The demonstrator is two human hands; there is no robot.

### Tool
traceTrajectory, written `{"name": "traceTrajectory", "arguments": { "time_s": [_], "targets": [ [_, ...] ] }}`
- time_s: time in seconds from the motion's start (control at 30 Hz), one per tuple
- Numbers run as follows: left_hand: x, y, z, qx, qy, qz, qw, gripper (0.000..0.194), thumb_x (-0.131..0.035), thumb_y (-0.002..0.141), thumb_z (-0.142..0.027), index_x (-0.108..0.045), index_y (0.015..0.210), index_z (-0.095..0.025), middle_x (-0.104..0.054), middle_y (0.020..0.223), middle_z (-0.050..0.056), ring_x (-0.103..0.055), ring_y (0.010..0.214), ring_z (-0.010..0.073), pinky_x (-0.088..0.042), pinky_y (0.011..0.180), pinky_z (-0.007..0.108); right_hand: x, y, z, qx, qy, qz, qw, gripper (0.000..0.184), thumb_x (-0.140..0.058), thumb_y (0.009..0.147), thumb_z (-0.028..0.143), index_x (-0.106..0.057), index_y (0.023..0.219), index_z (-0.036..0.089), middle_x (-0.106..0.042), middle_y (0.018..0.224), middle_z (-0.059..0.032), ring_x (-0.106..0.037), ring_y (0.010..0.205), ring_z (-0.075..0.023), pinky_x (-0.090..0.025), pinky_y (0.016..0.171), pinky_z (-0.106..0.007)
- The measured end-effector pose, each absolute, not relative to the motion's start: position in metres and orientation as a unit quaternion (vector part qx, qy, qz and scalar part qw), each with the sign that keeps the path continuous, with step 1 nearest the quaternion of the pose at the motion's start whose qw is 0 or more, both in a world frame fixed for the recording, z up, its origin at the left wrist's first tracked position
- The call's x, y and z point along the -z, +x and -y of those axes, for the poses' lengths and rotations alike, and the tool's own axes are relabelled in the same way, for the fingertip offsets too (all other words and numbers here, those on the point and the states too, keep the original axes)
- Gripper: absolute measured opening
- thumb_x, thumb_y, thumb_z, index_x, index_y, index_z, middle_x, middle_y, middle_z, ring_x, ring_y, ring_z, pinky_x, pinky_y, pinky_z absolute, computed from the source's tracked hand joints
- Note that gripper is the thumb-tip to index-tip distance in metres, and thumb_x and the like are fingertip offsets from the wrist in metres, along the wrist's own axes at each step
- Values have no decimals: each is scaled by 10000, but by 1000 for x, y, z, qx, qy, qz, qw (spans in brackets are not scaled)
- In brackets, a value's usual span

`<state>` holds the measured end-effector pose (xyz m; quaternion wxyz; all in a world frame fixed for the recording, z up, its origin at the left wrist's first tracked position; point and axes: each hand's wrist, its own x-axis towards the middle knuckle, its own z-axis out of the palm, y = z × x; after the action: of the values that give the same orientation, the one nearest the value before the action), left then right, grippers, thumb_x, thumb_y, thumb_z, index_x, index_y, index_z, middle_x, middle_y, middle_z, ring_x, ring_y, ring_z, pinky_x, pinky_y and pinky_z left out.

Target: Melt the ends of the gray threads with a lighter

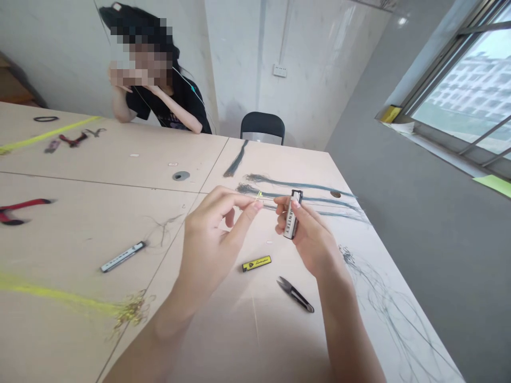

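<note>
Head: pale table [279,340], grey wall [411,223], left fingers [240,226] closed on strand [259,195], right [306,215] on lighter [291,226]

Single head view, worn: faces forward and down across bench [223,335], fingers [244,221] close up mid-frame, far wall [239,58] at top, window [467,88] upper right.

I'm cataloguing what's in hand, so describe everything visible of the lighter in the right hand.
The lighter is slim and oblong, seemingly plastic, with a whitish front bearing dark capital letters, and dark edges. No flame shows. It is held above the table, near upright, its top leaning slightly right; the right hand grips it, thumb over the upper front.
</note>
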<state>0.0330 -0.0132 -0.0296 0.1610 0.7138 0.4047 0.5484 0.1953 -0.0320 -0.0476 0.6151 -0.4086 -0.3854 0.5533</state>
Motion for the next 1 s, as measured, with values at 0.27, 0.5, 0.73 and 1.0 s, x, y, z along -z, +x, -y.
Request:
{"name": "traceTrajectory", "arguments": {
  "time_s": [0.27,0.5,0.73,1.0],
  "targets": [
    [29,32,15,-543,721,-404,146,133,-685,897,-134,-680,789,-212,-653,816,-72,-471,623,47,-424,609,172,49,190,28,-586,-389,426,569,319,-770,812,441,-538,820,222,-535,624,61,-454,492,-84,-301,475,-244],
    [28,34,19,-517,733,-416,149,124,-676,912,-172,-693,799,-219,-663,811,-57,-473,614,67,-423,603,207,48,190,24,-587,-405,400,577,447,-676,816,640,-608,793,198,-428,672,37,-364,592,-101,-358,576,-254],
    [29,36,19,-504,750,-403,144,124,-671,917,-151,-691,813,-216,-680,836,-59,-521,661,63,-417,608,205,47,187,26,-595,-418,408,552,571,-536,836,716,-444,587,211,-304,579,45,-186,504,-97,-162,486,-279],
    [33,40,20,-483,777,-389,106,110,-680,910,-141,-688,825,-212,-679,816,-64,-497,627,67,-415,625,218,46,182,31,-434,-559,429,562,513,-500,866,592,-353,540,225,-293,544,35,-195,540,-113,-198,504,-288]
  ]
}}
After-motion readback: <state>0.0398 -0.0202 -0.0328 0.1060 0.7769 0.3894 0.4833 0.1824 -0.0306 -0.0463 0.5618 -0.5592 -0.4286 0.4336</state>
